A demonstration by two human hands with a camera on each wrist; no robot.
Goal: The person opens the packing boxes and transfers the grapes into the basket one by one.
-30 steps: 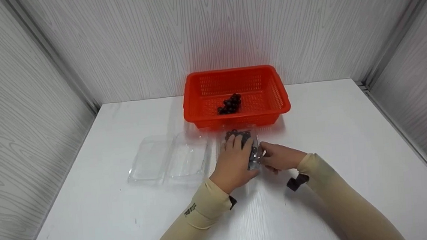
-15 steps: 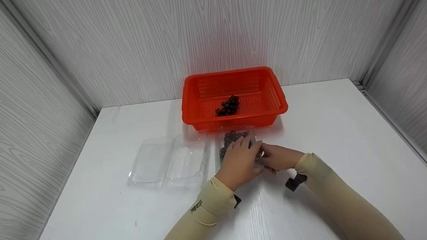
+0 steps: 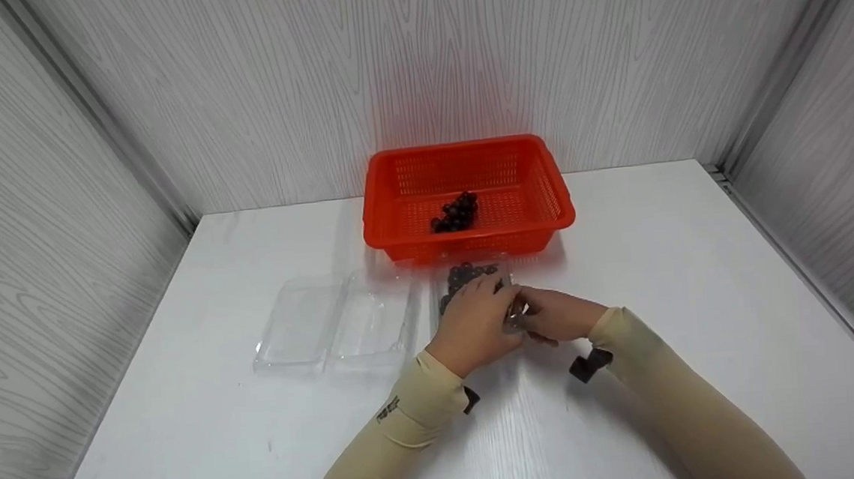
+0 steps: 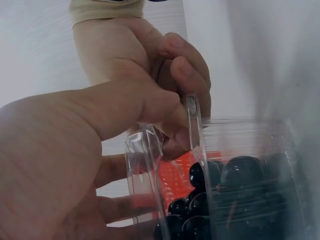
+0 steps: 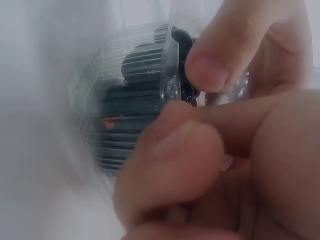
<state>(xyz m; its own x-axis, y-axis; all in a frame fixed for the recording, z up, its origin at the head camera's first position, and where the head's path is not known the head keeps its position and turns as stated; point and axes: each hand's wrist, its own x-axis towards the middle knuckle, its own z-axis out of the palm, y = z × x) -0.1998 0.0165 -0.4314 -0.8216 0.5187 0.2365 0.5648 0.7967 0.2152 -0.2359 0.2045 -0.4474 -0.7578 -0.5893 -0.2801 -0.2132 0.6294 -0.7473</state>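
A clear plastic clamshell box (image 4: 240, 137) holds dark grapes (image 4: 245, 172) and lies in front of the basket. In the left wrist view, its lid (image 4: 141, 172) stands slightly apart from the ribbed tray. My left hand (image 3: 472, 332) reaches over the lid, fingers on its outside and thumb at the opening edge. At the box's right edge, my right hand (image 3: 561, 314) pinches the tray rim with curled fingers. Both hands meet there, and the left thumb (image 5: 212, 70) lies close to the right fingers. The left hand hides much of the box in the head view.
Behind the box stands a red perforated basket (image 3: 470, 238) with a dark bunch of grapes (image 3: 457, 212) in it. A second clear clamshell (image 3: 372, 318) lies unfolded on the white table (image 3: 184, 422), left of the hands. Pale wood-grain panels surround the table.
The left hand has slid a little to the right across the lid, up against the right hand, uncovering grapes on the left side. The right hand stays nearly in place.
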